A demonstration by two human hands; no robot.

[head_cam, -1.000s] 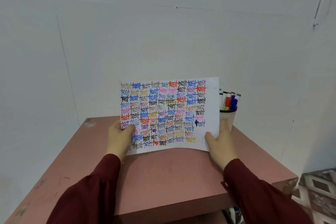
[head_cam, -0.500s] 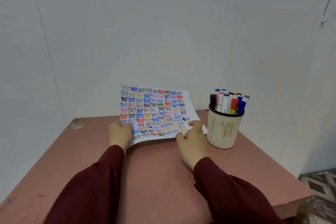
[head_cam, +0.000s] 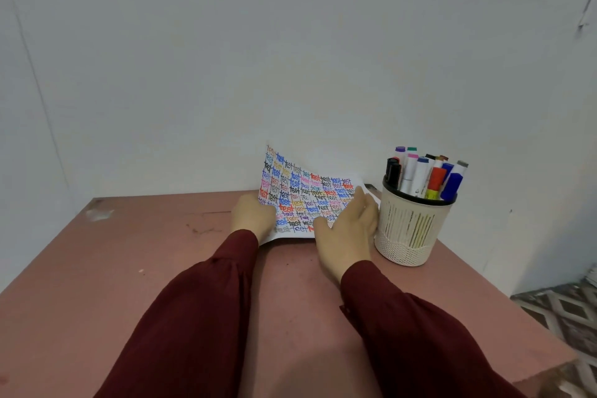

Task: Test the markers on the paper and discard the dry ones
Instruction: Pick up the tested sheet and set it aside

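On the pink worktop, the white paper sheet covered in coloured "test" words now lies lower than a second ago, its far left corner curling up. Left hand pinches its near left edge; right hand rests on it, fingers spread, just beside the cream mesh cup of capped markers.

Single head-worn view, forward and down, close over pink table toward wall.
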